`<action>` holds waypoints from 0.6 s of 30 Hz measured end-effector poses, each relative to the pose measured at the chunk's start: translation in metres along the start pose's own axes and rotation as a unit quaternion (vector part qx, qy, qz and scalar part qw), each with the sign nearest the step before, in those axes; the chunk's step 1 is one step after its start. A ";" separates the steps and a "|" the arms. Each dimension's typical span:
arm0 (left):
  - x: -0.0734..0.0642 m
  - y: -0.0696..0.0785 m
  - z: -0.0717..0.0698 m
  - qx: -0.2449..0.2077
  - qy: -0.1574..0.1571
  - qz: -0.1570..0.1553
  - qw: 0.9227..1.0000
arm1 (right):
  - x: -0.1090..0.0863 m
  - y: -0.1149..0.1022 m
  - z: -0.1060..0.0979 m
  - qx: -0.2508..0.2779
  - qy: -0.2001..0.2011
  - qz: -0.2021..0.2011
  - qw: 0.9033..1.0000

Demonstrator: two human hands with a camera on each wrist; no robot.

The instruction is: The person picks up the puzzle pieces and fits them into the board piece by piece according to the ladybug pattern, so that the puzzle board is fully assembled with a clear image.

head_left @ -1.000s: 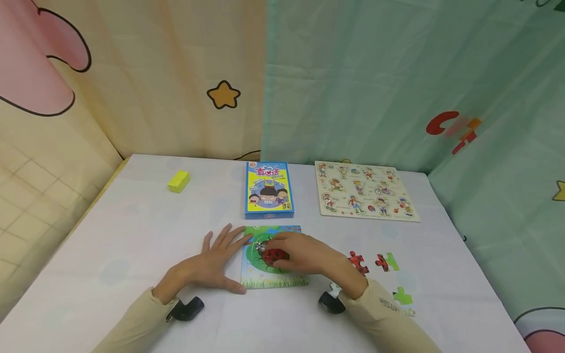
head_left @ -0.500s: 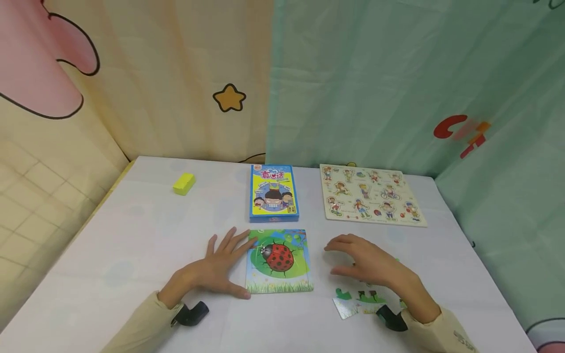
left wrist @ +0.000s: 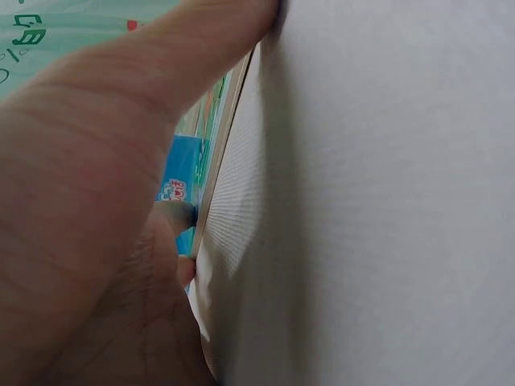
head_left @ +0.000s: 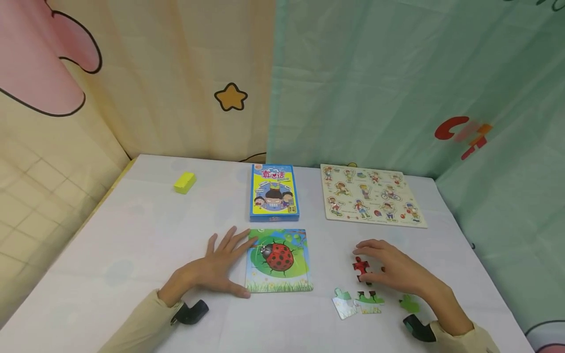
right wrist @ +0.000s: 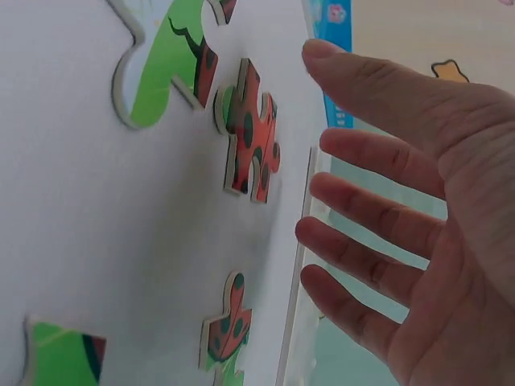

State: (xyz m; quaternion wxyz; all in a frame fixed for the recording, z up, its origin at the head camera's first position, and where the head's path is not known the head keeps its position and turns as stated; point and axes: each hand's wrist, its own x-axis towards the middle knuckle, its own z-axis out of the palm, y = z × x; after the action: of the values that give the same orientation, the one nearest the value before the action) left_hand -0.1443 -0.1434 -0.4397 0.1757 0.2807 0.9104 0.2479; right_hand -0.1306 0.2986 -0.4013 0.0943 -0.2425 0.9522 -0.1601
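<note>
The ladybug jigsaw board [head_left: 280,279] lies flat in the middle of the table in the head view. My left hand [head_left: 215,268] is spread at its left side, fingertips on the upper left edge and thumb at the lower left corner. Over the loose pieces at the right hovers my right hand [head_left: 395,267], fingers extended and nothing held. Closest to it is a red, black-spotted puzzle piece [head_left: 360,264], which the right wrist view shows apart from the fingers [right wrist: 378,193]. In that view a smaller red-and-green piece [right wrist: 229,326] lies below it.
Two grass-patterned pieces [head_left: 344,305] and a green piece [head_left: 409,304] lie nearer me. Behind the board stands a blue-and-yellow card box [head_left: 273,193]. A picture board with children figures [head_left: 371,196] is at the back right, a yellow block [head_left: 184,182] at the back left.
My right hand has left the ladybug board and moved right, to above the loose pieces. My left hand stays at the board's left edge. The whole view has shifted slightly.
</note>
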 end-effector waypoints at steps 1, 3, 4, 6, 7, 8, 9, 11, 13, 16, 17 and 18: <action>0.000 0.001 0.000 0.002 -0.001 -0.002 1.000 | -0.001 0.002 0.000 0.005 0.000 0.002 1.000; 0.000 0.002 -0.001 0.001 -0.001 -0.004 1.000 | -0.002 0.004 0.000 0.011 -0.001 0.004 1.000; -0.001 0.002 -0.001 0.001 -0.001 -0.004 1.000 | -0.003 0.006 0.000 0.014 -0.002 0.006 1.000; -0.001 0.002 -0.002 0.003 0.002 -0.003 1.000 | -0.003 0.008 0.000 0.019 -0.004 0.008 1.000; -0.001 0.002 -0.002 0.003 0.002 -0.003 1.000 | -0.003 0.009 0.001 0.022 -0.006 0.007 1.000; -0.001 0.002 -0.002 0.004 0.004 -0.001 1.000 | -0.004 0.010 0.001 0.023 -0.006 0.006 1.000; -0.001 0.002 -0.002 0.004 0.005 0.000 1.000 | -0.004 0.010 0.002 0.027 -0.007 0.008 1.000; -0.001 0.002 -0.001 0.008 0.004 0.000 1.000 | -0.005 0.012 0.004 0.032 -0.009 0.009 0.999; 0.000 0.001 0.000 0.011 0.000 -0.003 1.000 | -0.005 0.014 0.005 0.035 -0.009 0.004 0.999; 0.001 0.000 0.002 0.010 -0.001 -0.003 1.000 | -0.006 0.017 0.008 0.039 -0.010 0.003 0.999; 0.001 -0.001 0.002 0.008 0.000 -0.002 1.000 | -0.006 0.017 0.008 0.041 -0.011 0.002 0.999; 0.001 -0.001 0.002 0.007 0.002 0.001 1.000 | -0.006 0.018 0.008 0.043 -0.012 0.001 0.999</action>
State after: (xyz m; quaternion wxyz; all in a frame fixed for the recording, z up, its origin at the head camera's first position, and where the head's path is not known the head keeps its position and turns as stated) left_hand -0.1448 -0.1427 -0.4427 0.1715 0.2824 0.9122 0.2423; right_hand -0.1316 0.3144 -0.4147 0.1161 -0.2393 0.9434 -0.1981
